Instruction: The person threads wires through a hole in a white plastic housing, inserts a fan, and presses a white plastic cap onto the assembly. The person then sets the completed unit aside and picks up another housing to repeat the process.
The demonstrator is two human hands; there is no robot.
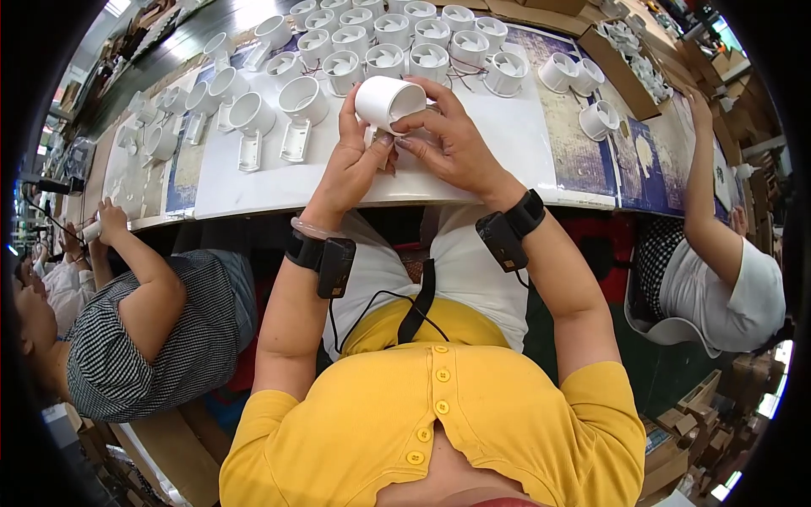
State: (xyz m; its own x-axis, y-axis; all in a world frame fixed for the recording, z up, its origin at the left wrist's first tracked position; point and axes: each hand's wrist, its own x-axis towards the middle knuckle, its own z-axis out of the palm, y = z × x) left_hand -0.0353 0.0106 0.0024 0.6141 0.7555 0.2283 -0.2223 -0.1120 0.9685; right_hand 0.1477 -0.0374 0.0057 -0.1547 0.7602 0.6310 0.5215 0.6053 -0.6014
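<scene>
Above the near edge of the white tabletop, I hold up a white fan housing (380, 97), a short round tube tilted with its opening toward the right. My left hand (355, 165) is closed round its left side, thumb below. The fingers of my right hand (460, 144) bend over its right rim, with thumb and forefinger close to the lower edge. What lies inside the tube is hidden. Just beyond my hands stands a white fan unit (385, 59) among rows of similar ones with blades and thin wires. Left of my left hand lies an open white housing with a handle (302, 101).
More handled housings (252, 114) lie to the left. At the right, a few white units (598, 120) sit near a cardboard box (621, 72) of white parts. Co-workers sit on both sides: a checked sleeve (110, 363) at left, a white sleeve (710, 291) at right.
</scene>
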